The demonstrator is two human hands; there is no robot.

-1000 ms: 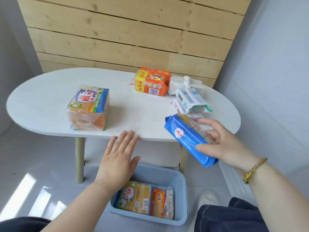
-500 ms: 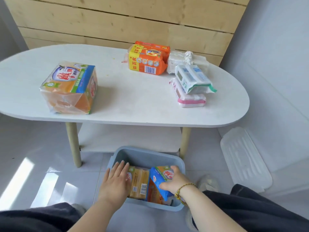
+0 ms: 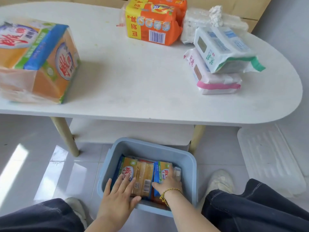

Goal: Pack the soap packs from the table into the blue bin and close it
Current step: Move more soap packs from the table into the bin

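Both hands are down inside the pale blue plastic bin (image 3: pixel 187 163), which stands open on the tiled floor just in front of the white oval bench (image 3: pixel 133 77). The left hand (image 3: pixel 119 194) lies flat, fingers spread, on a yellow clear-wrapped soap pack (image 3: pixel 142 173) already in the bin. The right hand (image 3: pixel 168 180) presses on a blue-wrapped soap pack (image 3: pixel 160 171) set on edge beside it; whether its fingers are closed round that pack or only pushing on it, I cannot tell.

Much remains on the bench: a big orange-and-blue bagged soap bundle (image 3: pixel 38 62) at the left edge, an orange-and-yellow multipack (image 3: pixel 153 22) at the far edge, and near the right end a white-and-green pack (image 3: pixel 222 51) stacked on a white-and-pink pack (image 3: pixel 215 81), with a knotted clear bag of white bars (image 3: pixel 200 20) behind them.

The main risk, as I judge it, is room. The bin floor looks nearly covered already, and the big bundle is bulky; if the packs in the bin sit crooked or proud of the rim, the clear ribbed plastic lid (image 3: pixel 269 158) lying on the floor at the right will probably not seat. The blue pack on edge could also tip over once released and take up the remaining space. The slick wrappers may slide against one another when more are laid on top.
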